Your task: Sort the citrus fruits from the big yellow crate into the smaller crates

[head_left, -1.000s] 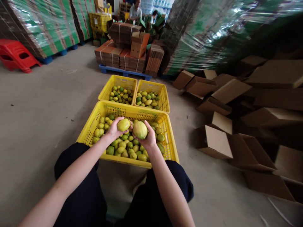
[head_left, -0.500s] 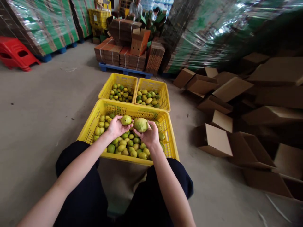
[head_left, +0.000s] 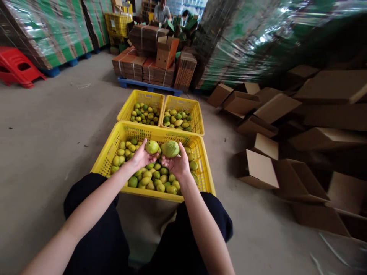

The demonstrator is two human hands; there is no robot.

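Observation:
My left hand (head_left: 141, 158) holds a smooth yellow-green lemon (head_left: 151, 147), thumb on its left side and fingers beneath. In my right hand (head_left: 180, 165) rests a larger, bumpy green lemon (head_left: 170, 149), with the thumb along its right side. The two fruits are held close together, side by side, above a large yellow plastic crate (head_left: 210, 173). Many yellow and green lemons (head_left: 146, 176) lie loose in that crate, between my knees and two smaller crates. My forearms and hands cover some of them.
Two smaller yellow crates (head_left: 122, 109) of lemons adjoin the far side. Brown cardboard boxes (head_left: 259, 168) are heaped on the right. Flattened cartons (head_left: 127, 64) sit on a blue pallet (head_left: 149, 85) ahead. A red stool (head_left: 21, 68) stands left. Two people are at the back.
The bumpy lemon has turned in my right hand and now shows a greener side. The left-hand lemon has also turned slightly. The whole view has shifted a little.

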